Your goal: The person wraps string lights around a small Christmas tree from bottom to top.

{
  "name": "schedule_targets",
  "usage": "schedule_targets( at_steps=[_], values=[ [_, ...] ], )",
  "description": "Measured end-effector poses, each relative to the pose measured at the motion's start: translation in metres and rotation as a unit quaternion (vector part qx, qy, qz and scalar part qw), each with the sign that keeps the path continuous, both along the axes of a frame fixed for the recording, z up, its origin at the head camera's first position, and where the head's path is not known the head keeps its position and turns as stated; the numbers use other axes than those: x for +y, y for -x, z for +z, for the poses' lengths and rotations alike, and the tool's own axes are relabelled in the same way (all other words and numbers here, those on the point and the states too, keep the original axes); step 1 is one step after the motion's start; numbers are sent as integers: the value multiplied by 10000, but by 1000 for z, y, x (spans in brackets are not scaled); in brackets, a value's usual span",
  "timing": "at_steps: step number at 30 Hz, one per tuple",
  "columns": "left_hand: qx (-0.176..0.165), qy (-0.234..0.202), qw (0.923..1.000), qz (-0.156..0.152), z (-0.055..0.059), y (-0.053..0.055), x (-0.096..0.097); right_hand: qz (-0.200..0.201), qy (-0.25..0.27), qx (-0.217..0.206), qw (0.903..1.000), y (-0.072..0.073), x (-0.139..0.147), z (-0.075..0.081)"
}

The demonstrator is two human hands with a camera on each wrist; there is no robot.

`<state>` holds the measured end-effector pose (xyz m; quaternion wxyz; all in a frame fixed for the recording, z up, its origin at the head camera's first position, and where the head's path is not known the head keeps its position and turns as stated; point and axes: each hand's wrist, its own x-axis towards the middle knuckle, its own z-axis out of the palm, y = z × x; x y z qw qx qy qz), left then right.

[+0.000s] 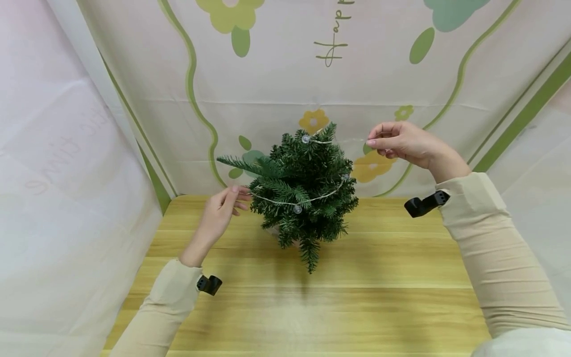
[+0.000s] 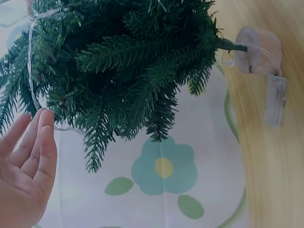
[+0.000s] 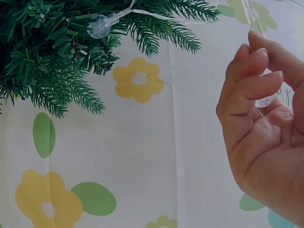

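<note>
A small artificial Christmas tree [image 1: 308, 173] stands at the table's back, with a string of lights [image 1: 276, 202] wound round it. Clear round bulbs [image 1: 297, 209] sit along the pale wire. My left hand [image 1: 217, 213] is at the tree's left side, fingers extended, fingertips right at the wire in the left wrist view. Up to the right of the treetop, my right hand [image 1: 410, 144] pinches the string between thumb and forefinger, and the wire runs across from the top branches. Another clear bulb [image 3: 264, 100] shows behind its curled fingers in the right wrist view.
The tree's round base [image 2: 259, 50] stands on the wooden table [image 1: 267, 307], a clear battery box [image 2: 275, 102] beside it. Behind rises a fabric backdrop [image 1: 267, 74] with printed flowers; another fabric panel [image 1: 67, 223] closes off the left side.
</note>
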<state>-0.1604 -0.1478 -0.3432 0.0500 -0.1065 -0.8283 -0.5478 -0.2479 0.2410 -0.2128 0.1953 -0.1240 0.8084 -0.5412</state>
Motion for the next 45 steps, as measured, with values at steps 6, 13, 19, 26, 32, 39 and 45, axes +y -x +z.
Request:
schedule_targets(
  at_steps=[6, 13, 19, 26, 32, 39, 45],
  values=[
    [14, 1, 9995, -316, 0, -2, 4, 236, 336, 61, 9991, 1, 3, -2],
    [-274, -135, 9988, -380, 1, 0, 6, 1083, 855, -56, 9904, 5, 4, -4],
    [-459, -98, 9984, -322, 4, 0, 5, 1701, 242, -108, 9851, 4, 5, -2],
    [-531, -179, 9976, -410, 6, 0, 3, 1778, -609, -202, 9820, 2, 5, -1],
    [-524, -135, 9976, -441, 5, 1, 3, 1112, -1054, 103, 9881, 4, 6, 4],
    [-528, -170, 9976, -426, 4, 2, 4, 247, -1593, 523, 9855, 7, -10, 17],
    [-544, -117, 9976, -406, 3, 2, 5, 81, -1805, 983, 9786, 3, -33, 24]
  ],
)
